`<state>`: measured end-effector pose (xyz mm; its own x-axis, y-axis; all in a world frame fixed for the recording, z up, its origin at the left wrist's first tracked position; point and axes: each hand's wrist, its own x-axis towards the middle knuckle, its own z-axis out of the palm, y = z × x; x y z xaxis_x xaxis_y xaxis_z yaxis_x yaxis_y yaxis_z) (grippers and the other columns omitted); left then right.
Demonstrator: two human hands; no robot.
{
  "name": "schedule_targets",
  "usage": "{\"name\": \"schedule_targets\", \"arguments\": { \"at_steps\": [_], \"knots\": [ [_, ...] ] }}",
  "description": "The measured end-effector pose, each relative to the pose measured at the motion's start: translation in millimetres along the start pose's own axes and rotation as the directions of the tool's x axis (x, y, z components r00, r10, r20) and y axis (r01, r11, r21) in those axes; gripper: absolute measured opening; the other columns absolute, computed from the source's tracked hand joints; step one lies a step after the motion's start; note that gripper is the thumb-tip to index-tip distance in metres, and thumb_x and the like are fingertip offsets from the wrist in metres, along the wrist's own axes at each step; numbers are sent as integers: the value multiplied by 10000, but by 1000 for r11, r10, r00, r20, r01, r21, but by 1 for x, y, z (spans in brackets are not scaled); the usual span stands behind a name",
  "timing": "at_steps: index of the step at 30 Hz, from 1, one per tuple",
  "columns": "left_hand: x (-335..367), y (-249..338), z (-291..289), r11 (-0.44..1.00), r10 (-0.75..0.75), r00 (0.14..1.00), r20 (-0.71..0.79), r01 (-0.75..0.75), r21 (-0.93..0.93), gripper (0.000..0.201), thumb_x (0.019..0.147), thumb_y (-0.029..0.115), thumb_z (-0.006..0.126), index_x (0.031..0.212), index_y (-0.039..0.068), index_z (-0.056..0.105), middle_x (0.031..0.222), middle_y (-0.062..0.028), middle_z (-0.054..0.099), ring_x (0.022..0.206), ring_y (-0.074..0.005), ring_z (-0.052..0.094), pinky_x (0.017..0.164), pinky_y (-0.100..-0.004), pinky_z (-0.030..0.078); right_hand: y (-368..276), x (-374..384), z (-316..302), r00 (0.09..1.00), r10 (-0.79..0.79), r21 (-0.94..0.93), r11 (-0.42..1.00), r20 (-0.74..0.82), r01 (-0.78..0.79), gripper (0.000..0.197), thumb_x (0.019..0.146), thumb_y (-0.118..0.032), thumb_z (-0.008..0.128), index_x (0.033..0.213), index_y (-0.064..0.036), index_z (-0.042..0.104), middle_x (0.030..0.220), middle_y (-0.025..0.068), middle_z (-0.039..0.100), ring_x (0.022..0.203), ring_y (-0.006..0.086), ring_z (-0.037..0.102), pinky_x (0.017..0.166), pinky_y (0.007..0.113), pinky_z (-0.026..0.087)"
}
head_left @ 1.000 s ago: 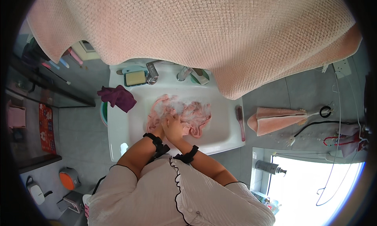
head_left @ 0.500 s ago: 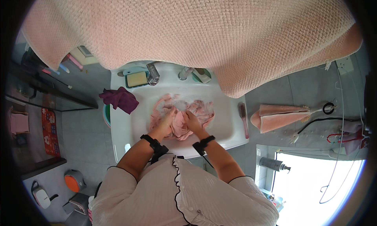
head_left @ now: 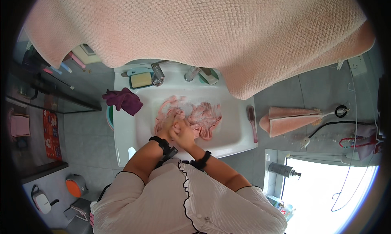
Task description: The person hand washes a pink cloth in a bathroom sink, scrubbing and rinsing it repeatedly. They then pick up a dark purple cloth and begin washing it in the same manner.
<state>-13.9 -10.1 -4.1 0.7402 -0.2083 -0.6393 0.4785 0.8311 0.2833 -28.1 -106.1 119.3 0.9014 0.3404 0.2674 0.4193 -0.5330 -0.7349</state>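
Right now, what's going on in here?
A person is at a white sink, with the left hand and right hand close together, holding a bunched part of a pink cloth. The rest of that cloth lies crumpled in the sink. A purple cloth lies across the left rim, a bar of soap sits at the far side, and a brush rests on the right rim.

The cloth (head_left: 207,115) is pink, the sink (head_left: 234,130) white, the rag (head_left: 125,101) purple, soap (head_left: 141,79) yellow.
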Motion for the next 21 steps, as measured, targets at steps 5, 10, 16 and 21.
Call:
{"name": "schedule_targets", "arguments": {
  "at_steps": [5,10,16,21],
  "knots": [
    [-27,-1,80,996,-87,989,-122,89,13,273,923,354,482,1014,100,525,834,-62,562,691,-207,561,553,-343,460,65,14,15,785,615,94,788,-71,-609,202,813,-177,537,908,-2,568,839,217,563,783,394,572,679,460,466],
    [-19,0,55,995,-84,991,105,88,-40,278,921,349,466,968,80,520,811,-72,553,659,-211,555,497,-342,435,46,3,27,860,510,-118,853,-20,-508,217,807,-181,544,923,1,563,811,241,574,739,425,572,674,471,476],
    [-1,-16,51,989,-135,973,189,143,-26,286,919,345,454,926,66,514,783,-81,544,621,-214,545,443,-340,407,83,0,23,781,624,-113,777,6,-620,249,836,-216,504,912,19,538,812,290,579,760,439,577,655,489,451],
    [18,-26,12,991,-132,980,150,127,44,286,917,352,458,913,70,508,759,-88,538,586,-216,530,413,-344,379,77,10,20,938,346,-144,930,26,-339,276,830,-252,515,876,20,528,789,291,588,718,467,570,658,500,461]
  ]
}}
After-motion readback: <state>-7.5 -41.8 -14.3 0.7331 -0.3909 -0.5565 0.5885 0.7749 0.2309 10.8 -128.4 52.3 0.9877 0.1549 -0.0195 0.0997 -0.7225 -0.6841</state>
